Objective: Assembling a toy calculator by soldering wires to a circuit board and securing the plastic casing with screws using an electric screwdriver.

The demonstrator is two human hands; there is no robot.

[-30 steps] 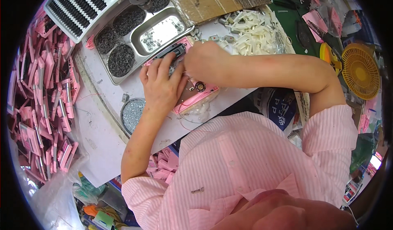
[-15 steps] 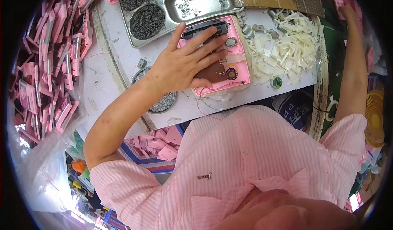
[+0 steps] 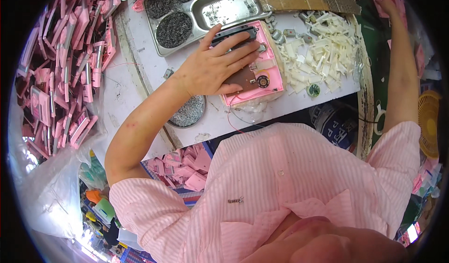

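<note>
My left hand point(image 3: 210, 69) lies across a pink plastic housing point(image 3: 270, 78) on the white table point(image 3: 135, 99), fingers spread over its black top part and thumb along its near side, holding it down. Inside the housing a brown circuit board and a small round part show, and thin red wires trail off its near edge. My right arm stretches far up the right side. There my right hand point(image 3: 386, 3) reaches among pink pieces at the rim of the view, and its fingers are hard to make out.
A metal compartment tray point(image 3: 154, 36) with dark screws stands behind the housing, and a round dish of screws point(image 3: 189, 113) lies by my wrist. A heap of white plastic parts point(image 3: 322, 52) lies on the right, pink housings point(image 3: 61, 76) are piled on the left, and a yellow fan point(image 3: 428, 122) stands far right.
One second ago both hands worked on the housing. My right hand has since left it and reached out to the far upper right, while my left hand stays pressed on the housing.
</note>
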